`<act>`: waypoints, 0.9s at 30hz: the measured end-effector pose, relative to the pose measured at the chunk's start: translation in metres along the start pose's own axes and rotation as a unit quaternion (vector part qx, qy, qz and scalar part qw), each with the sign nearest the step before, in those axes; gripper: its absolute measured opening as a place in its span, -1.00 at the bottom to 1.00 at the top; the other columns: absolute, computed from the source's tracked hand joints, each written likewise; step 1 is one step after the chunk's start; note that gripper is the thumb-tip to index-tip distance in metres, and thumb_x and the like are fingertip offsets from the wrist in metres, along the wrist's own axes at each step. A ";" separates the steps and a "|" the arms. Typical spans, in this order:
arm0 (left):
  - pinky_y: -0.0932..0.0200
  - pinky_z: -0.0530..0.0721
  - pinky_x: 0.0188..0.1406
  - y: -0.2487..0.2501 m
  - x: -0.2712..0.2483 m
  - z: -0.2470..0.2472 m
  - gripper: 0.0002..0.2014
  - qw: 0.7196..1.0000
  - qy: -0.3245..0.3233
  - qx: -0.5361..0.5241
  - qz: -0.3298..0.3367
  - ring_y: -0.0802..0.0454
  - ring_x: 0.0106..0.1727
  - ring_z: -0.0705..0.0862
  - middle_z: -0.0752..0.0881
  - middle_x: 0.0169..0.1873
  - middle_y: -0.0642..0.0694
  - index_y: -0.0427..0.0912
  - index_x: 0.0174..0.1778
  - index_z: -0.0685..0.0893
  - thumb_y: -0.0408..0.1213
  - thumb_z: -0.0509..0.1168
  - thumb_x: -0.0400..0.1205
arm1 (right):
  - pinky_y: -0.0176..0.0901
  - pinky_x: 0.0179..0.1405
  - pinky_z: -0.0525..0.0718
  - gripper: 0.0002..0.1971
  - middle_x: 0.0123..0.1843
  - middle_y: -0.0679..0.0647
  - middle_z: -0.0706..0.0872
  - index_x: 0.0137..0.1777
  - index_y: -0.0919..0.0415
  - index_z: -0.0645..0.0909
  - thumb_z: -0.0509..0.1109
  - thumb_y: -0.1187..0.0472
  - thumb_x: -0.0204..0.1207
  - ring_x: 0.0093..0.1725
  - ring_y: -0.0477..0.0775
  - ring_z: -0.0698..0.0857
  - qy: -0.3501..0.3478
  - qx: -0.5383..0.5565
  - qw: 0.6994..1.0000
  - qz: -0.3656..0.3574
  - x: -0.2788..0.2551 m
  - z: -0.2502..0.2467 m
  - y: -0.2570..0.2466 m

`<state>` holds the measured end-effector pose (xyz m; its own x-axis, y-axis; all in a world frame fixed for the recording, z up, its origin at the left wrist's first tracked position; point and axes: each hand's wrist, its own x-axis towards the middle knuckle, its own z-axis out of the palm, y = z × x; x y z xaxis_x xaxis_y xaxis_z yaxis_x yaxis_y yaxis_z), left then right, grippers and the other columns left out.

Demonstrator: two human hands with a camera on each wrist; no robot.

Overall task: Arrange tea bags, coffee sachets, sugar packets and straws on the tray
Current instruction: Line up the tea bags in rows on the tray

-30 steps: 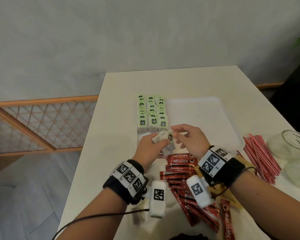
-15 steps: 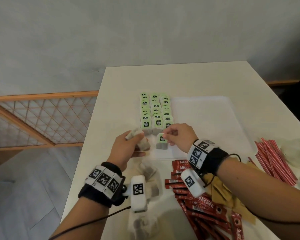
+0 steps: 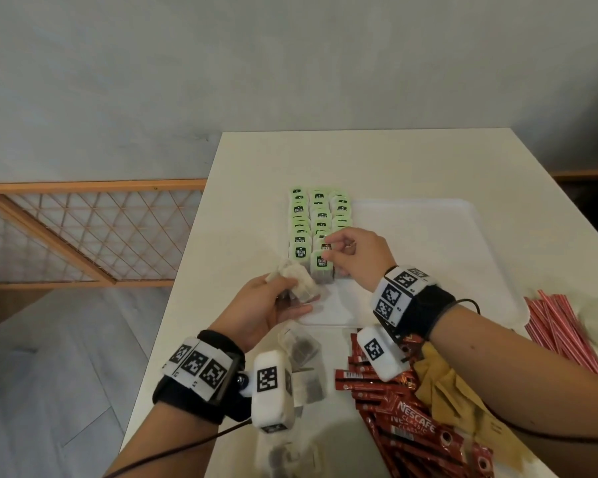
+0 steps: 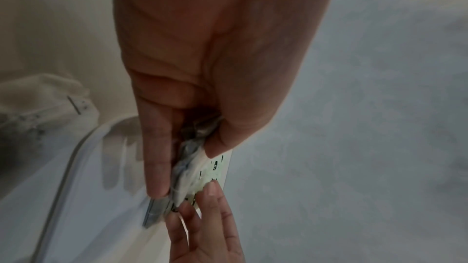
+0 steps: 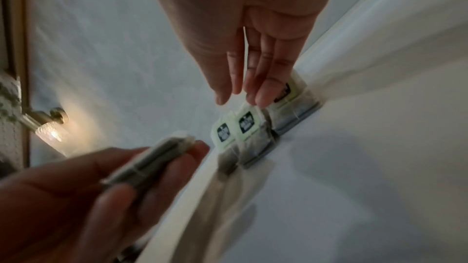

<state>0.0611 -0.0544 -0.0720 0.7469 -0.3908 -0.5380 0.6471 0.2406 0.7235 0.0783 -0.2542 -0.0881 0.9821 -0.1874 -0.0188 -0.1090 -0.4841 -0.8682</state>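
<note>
Left hand (image 3: 261, 307): clutching loose tea bags (image 3: 299, 281). Right hand (image 3: 356, 255): fingers extended, touching front tea bag (image 3: 322, 267) in green-tagged rows, white tray (image 3: 428, 236); white table (image 3: 377, 160), grey wall

Free room: right and far part of the tray (image 3: 428, 243), bare; far half of the bench (image 3: 377, 160), bare, approach open from above.

Obstacles, tray's left side: tea bag rows (image 3: 320, 222), three columns standing close together, no gap for fingers between them.

Near tray edge: left hand (image 3: 266, 305) with a held bundle of tea bags (image 3: 299, 281); right hand (image 3: 356, 257) at the nearest row.

Near bench: loose tea bags (image 3: 304, 360), coffee sachets (image 3: 404, 422), brown packets (image 3: 463, 401), possibly sugar.

Right edge: straws (image 3: 560, 329), beside the tray's near right corner.
</note>
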 end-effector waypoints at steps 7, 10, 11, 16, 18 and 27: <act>0.11 0.83 -0.10 -0.008 -0.007 0.016 -0.82 0.995 0.009 0.083 0.061 0.04 -0.15 0.82 0.84 -0.16 -0.13 -0.32 0.18 0.70 -0.43 0.31 0.69 | -0.19 -0.27 0.73 -0.86 -0.23 -0.02 0.77 -0.04 0.12 0.78 0.54 0.10 0.48 -0.26 -0.06 0.71 -0.084 0.079 0.993 0.012 -0.036 -0.009 -0.012; 0.10 0.83 -0.10 -0.011 -0.014 0.025 -0.83 0.990 0.011 0.111 0.083 -0.02 -0.08 0.83 0.85 -0.05 -0.17 -0.25 0.16 0.74 -0.38 0.36 0.66 | -0.17 -0.27 0.73 -0.92 -0.24 0.07 0.76 -0.12 0.17 0.73 0.52 0.17 0.50 -0.29 -0.01 0.72 -0.075 0.088 0.993 0.002 -0.046 -0.014 -0.014; 0.09 0.83 -0.10 -0.012 -0.015 0.026 -0.83 0.988 0.022 0.120 0.093 -0.04 -0.07 0.83 0.85 -0.04 -0.18 -0.23 0.14 0.75 -0.36 0.38 0.65 | -0.13 -0.26 0.75 -0.93 -0.24 0.10 0.75 -0.15 0.16 0.70 0.50 0.19 0.52 -0.29 0.03 0.72 -0.069 0.099 0.993 0.003 -0.048 -0.017 -0.014; 0.07 0.82 -0.24 -0.018 -0.019 0.028 -0.89 0.934 0.144 0.236 0.226 -0.06 -0.17 0.84 0.83 -0.17 -0.21 -0.27 -0.03 0.76 -0.32 0.43 0.60 | 0.10 -0.17 0.79 -0.82 -0.20 0.24 0.76 -0.21 0.16 0.55 0.44 0.16 0.58 -0.23 0.25 0.77 0.009 0.060 0.998 0.009 -0.059 -0.025 -0.004; 0.05 0.83 -0.27 -0.024 -0.022 0.035 -0.90 0.911 0.143 0.295 0.250 -0.01 -0.22 0.84 0.83 -0.24 -0.16 -0.25 -0.08 0.76 -0.29 0.43 0.59 | 0.06 -0.18 0.79 -0.81 -0.21 0.23 0.75 -0.21 0.18 0.54 0.44 0.16 0.58 -0.26 0.20 0.78 0.015 0.035 0.999 0.005 -0.064 -0.024 -0.002; 0.04 0.84 -0.21 -0.039 -0.027 0.053 -0.88 0.920 0.095 0.300 0.234 0.00 -0.10 0.82 0.83 -0.19 -0.14 -0.18 -0.05 0.81 -0.23 0.44 0.58 | -0.03 -0.07 0.78 -0.75 -0.18 0.03 0.82 -0.05 0.15 0.73 0.25 0.09 0.70 -0.24 0.00 0.81 -0.015 0.047 0.999 -0.019 -0.080 -0.014 -0.010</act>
<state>0.0078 -0.1003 -0.0631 0.9721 -0.1936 -0.1323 0.0900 -0.2127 0.9730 -0.0012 -0.2458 -0.0708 0.9896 -0.1440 0.0016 -0.0578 -0.4075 -0.9114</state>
